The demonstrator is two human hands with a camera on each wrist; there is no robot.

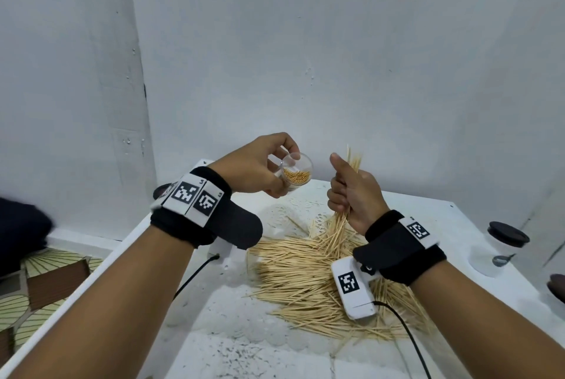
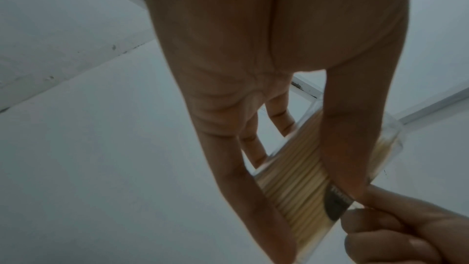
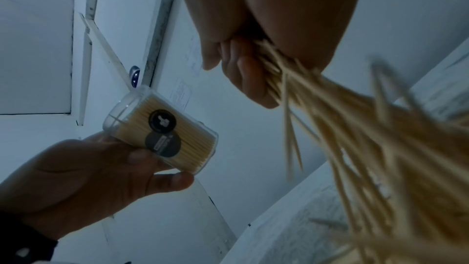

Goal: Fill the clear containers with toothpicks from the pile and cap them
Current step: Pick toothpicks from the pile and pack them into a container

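My left hand holds a clear container tilted with its open mouth toward me, part full of toothpicks. The same container carries two dark round stickers on its side; in the left wrist view the container lies between thumb and fingers. My right hand is fisted around a bundle of toothpicks, tips sticking up above the thumb and tails hanging below. The bundle streams out of the fist. Both hands are raised above the toothpick pile on the white table.
A second clear container with a black cap stands at the table's right side, a dark object at the right edge. White walls close the back and left. Patterned floor lies beyond the table's left edge. Cables run from both wrist cameras.
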